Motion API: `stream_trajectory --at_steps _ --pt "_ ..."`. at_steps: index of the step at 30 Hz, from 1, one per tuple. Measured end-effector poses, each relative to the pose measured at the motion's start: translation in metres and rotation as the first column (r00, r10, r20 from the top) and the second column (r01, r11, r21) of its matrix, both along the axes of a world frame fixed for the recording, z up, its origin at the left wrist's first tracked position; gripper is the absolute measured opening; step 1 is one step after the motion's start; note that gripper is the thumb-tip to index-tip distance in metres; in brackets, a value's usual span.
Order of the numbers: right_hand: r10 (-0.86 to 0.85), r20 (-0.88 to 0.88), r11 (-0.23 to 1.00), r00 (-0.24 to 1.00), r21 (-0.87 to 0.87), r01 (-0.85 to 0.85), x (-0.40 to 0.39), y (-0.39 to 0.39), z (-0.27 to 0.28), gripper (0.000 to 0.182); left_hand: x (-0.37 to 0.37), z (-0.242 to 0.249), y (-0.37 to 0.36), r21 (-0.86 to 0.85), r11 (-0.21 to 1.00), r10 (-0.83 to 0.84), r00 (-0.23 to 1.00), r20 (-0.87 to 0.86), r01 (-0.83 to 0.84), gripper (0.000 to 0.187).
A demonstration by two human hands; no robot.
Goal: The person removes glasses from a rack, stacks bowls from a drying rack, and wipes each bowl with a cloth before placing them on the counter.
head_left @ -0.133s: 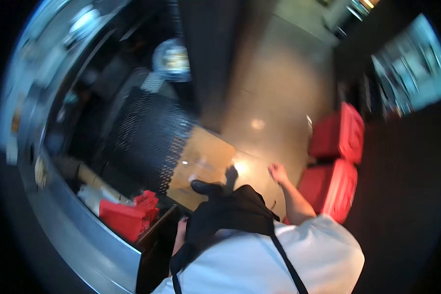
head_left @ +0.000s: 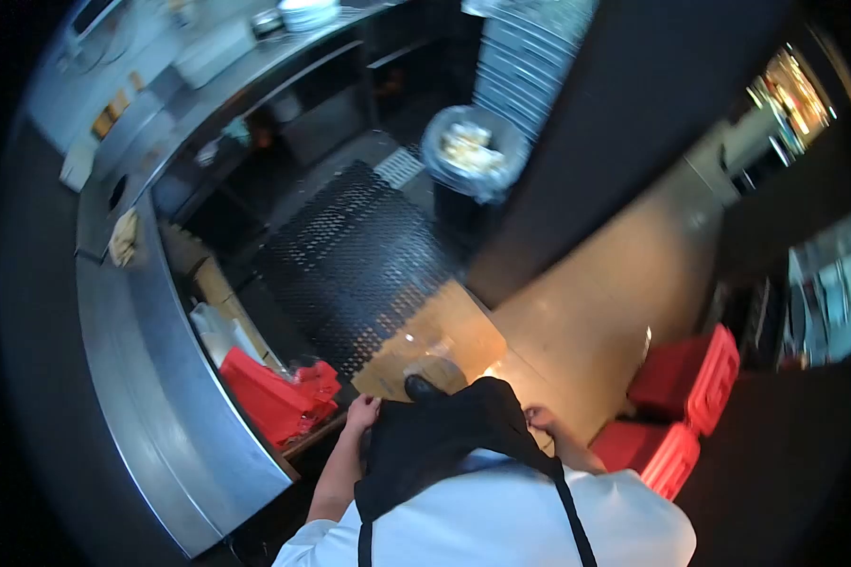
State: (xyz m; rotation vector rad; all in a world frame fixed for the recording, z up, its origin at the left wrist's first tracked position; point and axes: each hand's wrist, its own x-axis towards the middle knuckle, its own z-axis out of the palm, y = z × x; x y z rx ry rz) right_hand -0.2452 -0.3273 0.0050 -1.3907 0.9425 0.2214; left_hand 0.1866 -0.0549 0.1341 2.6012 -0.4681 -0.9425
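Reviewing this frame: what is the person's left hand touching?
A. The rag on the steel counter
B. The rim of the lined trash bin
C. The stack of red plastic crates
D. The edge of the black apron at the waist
D: the left hand rests at the edge of the black apron, well apart from the lined trash bin, the red plastic crates and the steel counter.
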Motion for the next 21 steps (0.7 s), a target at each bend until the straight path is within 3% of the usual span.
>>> stream_trajectory --at_steps 1,3,4,7,10,13,14,15,16,17,18,19,20,21 --pt "0.042 -0.186 0.999 0.982 0.016 -0.04 -0.022 -0.022 0.03 0.02 -0.023 0.007 -0.036 -0.037 0.999 0.019 0.999 -0.027 -0.02 0.045" --pt "-0.086 -0.445 0.996 0.891 -0.063 0.065 -0.111 -0.069 0.076 0.021 -0.102 -0.079 -0.084 -0.172 0.981 0.04 0.96 -0.278 -0.091 0.046" --pt "-0.175 -0.472 0.984 0.864 -0.122 0.132 -0.118 -0.08 0.082 0.023 -0.101 -0.089 -0.096 -0.212 0.971 0.041 0.948 -0.315 -0.112 0.046" --pt "-0.394 -0.419 0.918 0.818 -0.23 0.324 -0.018 -0.107 0.07 0.027 0.001 -0.068 -0.097 -0.12 0.99 0.042 0.973 -0.227 -0.071 0.048" --pt "-0.411 -0.447 0.911 0.795 -0.242 0.335 0.081 -0.142 0.059 0.026 0.081 -0.069 -0.084 -0.041 0.996 0.074 0.971 -0.228 -0.085 0.049" --pt "-0.18 -0.535 0.982 0.825 -0.147 0.119 0.154 -0.19 0.052 0.026 0.103 -0.084 -0.073 0.027 0.998 0.059 0.97 -0.236 -0.054 0.051" --pt "-0.091 -0.612 0.988 0.785 -0.157 -0.008 0.191 -0.208 0.049 0.027 0.113 -0.08 -0.07 0.063 0.993 0.111 0.956 -0.273 -0.097 0.051" --pt "-0.05 -0.531 0.973 0.846 -0.215 -0.078 0.214 -0.234 0.004 0.027 0.123 -0.07 -0.069 0.101 0.985 0.163 0.938 -0.305 -0.138 0.05" --pt "0.004 -0.449 0.955 0.893 -0.263 -0.137 0.23 -0.247 -0.048 0.029 0.128 -0.115 -0.04 0.021 0.956 0.28 0.884 -0.376 -0.293 0.051" --pt "0.091 -0.442 0.93 0.892 -0.282 -0.235 0.276 -0.261 -0.029 0.028 0.14 -0.094 -0.044 -0.047 0.894 0.38 0.808 -0.45 -0.446 0.051" --pt "0.172 -0.435 0.893 0.884 -0.309 -0.326 0.336 -0.284 -0.011 0.027 0.148 -0.091 -0.042 -0.016 0.973 0.217 0.931 -0.295 -0.232 0.049" --pt "0.159 -0.301 0.82 0.94 -0.49 -0.296 0.384 -0.299 -0.004 0.025 0.156 -0.087 -0.04 0.081 0.997 0.021 0.994 -0.11 -0.012 0.046" --pt "0.095 -0.185 0.878 0.978 -0.447 -0.17 0.433 -0.316 0.004 0.025 0.164 -0.084 -0.035 0.212 0.966 -0.167 0.984 0.064 0.15 0.044" --pt "0.088 0.022 0.837 0.996 -0.544 -0.062 0.475 -0.328 0.028 0.027 0.173 -0.078 -0.04 0.151 0.983 0.113 0.993 -0.037 -0.106 0.041"
